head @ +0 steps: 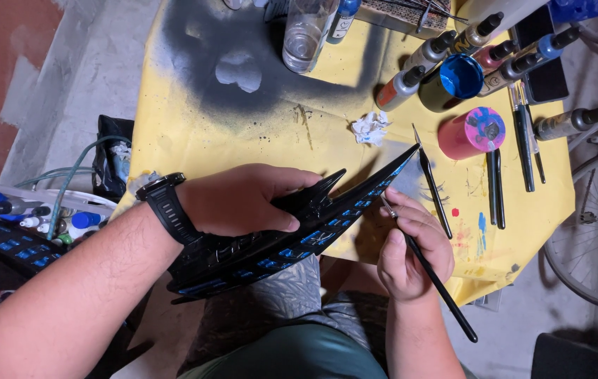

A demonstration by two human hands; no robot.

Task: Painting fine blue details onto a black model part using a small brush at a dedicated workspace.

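The model piece (pixel 299 235) is glossy black, patterned with rows of small bright blue rectangles along its length. The brush (pixel 432 277) beside it has a black handle and a silver collar. The watch (pixel 165 207) on the wrist next to the model piece is black with a ribbed strap. Behind the model piece, the surface (pixel 193 140) is yellow, clouded with a wide patch of black spray and dotted with pink and blue paint spots. Beyond the tip of the model piece stand a pink cup (pixel 471 133) smeared blue on top and a dark cup (pixel 453 81) filled with blue paint.
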